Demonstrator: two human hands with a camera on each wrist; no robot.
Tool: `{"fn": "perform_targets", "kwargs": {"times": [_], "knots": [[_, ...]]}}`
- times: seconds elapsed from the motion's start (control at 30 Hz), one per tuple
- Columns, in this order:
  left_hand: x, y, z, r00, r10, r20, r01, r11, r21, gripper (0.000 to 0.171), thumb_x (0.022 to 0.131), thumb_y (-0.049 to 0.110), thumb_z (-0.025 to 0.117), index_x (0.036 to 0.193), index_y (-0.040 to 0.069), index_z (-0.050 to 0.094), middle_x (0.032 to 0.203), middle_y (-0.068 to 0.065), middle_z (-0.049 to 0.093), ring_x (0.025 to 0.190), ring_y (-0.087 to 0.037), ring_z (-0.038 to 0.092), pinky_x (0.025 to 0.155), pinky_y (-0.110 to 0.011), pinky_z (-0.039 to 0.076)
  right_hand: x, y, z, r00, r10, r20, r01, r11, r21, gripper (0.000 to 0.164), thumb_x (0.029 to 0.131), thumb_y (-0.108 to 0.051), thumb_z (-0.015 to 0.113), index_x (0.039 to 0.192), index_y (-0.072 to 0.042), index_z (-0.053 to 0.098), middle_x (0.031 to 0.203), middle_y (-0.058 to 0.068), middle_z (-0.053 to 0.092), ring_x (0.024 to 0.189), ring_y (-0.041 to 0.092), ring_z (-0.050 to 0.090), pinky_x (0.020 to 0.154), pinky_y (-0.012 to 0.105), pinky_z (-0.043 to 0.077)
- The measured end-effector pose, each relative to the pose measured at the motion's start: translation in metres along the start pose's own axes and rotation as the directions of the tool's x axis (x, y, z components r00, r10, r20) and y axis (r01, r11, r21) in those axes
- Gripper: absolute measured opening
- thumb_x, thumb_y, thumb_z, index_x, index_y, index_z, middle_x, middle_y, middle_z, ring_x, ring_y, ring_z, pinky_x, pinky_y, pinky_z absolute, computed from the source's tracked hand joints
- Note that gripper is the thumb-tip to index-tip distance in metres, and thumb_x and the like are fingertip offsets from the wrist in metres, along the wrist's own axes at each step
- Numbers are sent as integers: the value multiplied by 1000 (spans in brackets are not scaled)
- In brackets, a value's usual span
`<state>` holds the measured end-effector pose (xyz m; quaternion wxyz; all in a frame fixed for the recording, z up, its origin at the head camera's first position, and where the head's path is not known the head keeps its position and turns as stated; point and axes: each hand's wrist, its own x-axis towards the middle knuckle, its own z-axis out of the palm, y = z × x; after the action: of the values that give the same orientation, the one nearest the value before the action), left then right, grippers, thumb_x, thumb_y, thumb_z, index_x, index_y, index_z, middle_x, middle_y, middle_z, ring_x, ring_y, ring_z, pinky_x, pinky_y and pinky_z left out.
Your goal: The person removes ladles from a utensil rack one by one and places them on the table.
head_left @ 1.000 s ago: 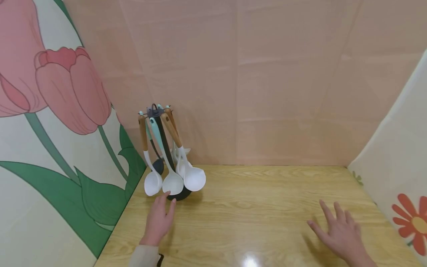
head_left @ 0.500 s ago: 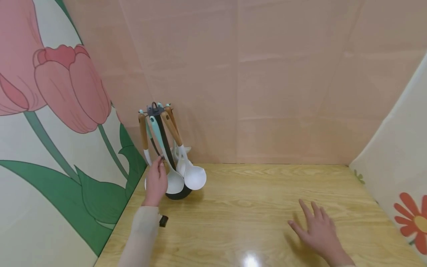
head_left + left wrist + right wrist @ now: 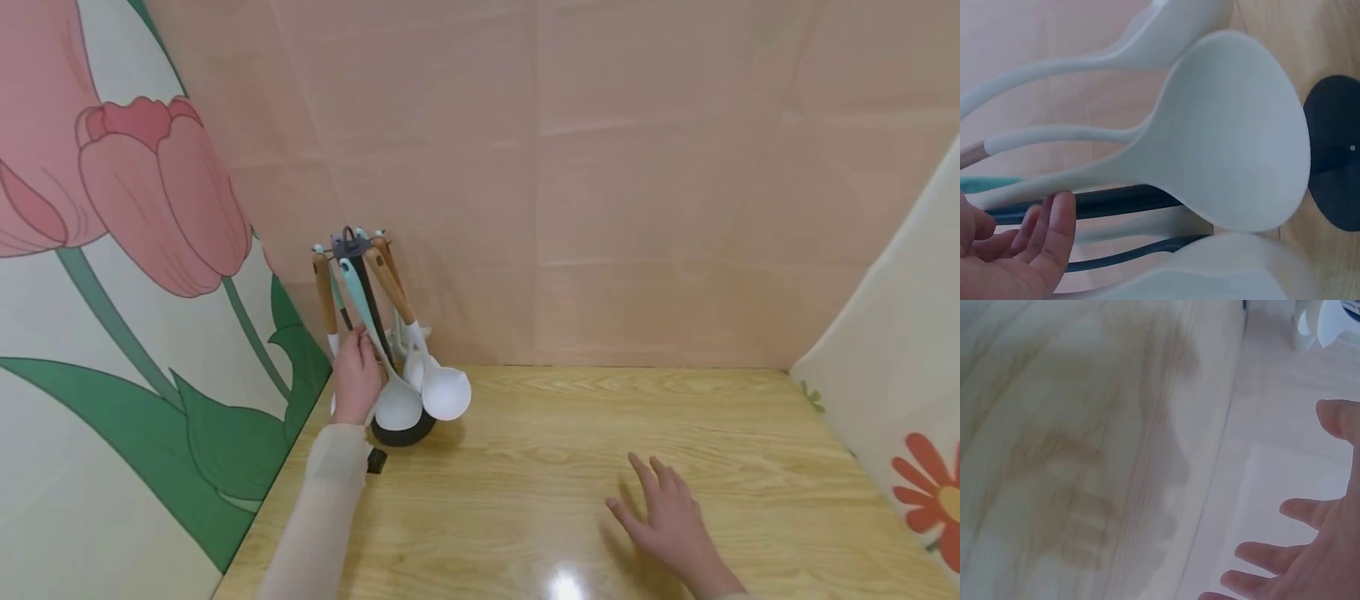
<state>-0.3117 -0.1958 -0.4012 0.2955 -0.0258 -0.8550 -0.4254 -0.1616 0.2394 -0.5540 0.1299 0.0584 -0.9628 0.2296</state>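
Utensils hang from a dark upright rack point(image 3: 350, 246) at the left. My left hand point(image 3: 357, 375) pinches the pale shaft of a ladle point(image 3: 398, 406) with a turquoise handle, at the rack's front. In the left wrist view, the fingertips point(image 3: 1062, 209) meet the shaft just behind the wide bowl point(image 3: 1235, 134); the thumb's contact is hard to make out. Its handle top is still up at the rack. My right hand point(image 3: 671, 525) hovers over the table with fingers spread, holding nothing.
Beside the ladle hang a white ladle point(image 3: 446, 393) with a wooden handle and another wooden-handled utensil point(image 3: 325, 292), partly behind my left hand. The rack's round black base point(image 3: 403, 435) stands on the wooden table point(image 3: 540, 467). A pink backdrop point(image 3: 645, 208) rises behind.
My left hand has moved up and forward from below the bowls to the turquoise-handled ladle's shaft. That ladle's bowl has shifted slightly right. My right hand has moved left.
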Motion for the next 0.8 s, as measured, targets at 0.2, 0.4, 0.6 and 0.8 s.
{"fn": "perform_targets", "kwargs": {"times": [0.2, 0.4, 0.6, 0.8], "knots": [[10, -2, 2, 1000, -14, 8, 13, 999, 47, 40, 102, 16, 32, 135, -3, 43, 91, -19, 61, 67, -28, 59, 67, -40, 49, 1, -11, 5, 1000, -15, -1, 15, 999, 29, 78, 86, -56, 58, 143, -8, 35, 138, 31, 35, 121, 55, 33, 82, 77, 28], [22, -8, -1, 998, -36, 60, 33, 998, 61, 40, 100, 11, 34, 138, 0, 39, 85, -17, 58, 60, -28, 60, 57, -35, 52, 4, -17, 9, 999, -42, -8, 42, 999, 28, 77, 86, -54, 59, 142, -7, 36, 135, 30, 41, 119, 51, 39, 80, 74, 32], [29, -15, -3, 983, -99, 153, 104, 994, -22, 41, 99, 13, 41, 139, 1, 38, 88, -17, 57, 65, -34, 63, 55, -36, 54, 9, -23, 11, 998, -60, -18, 61, 997, 50, 75, 86, -52, 59, 142, -7, 38, 132, 28, 45, 117, 49, 42, 82, 72, 34], [34, -18, 2, 977, -103, 188, 115, 992, -53, 32, 97, 21, 51, 123, 3, 49, 89, -15, 53, 69, -38, 61, 56, -38, 54, 18, -40, 8, 997, -80, -17, 81, 990, 112, 70, 88, -50, 58, 140, -8, 40, 128, 22, 50, 114, 43, 48, 85, 63, 39]]}}
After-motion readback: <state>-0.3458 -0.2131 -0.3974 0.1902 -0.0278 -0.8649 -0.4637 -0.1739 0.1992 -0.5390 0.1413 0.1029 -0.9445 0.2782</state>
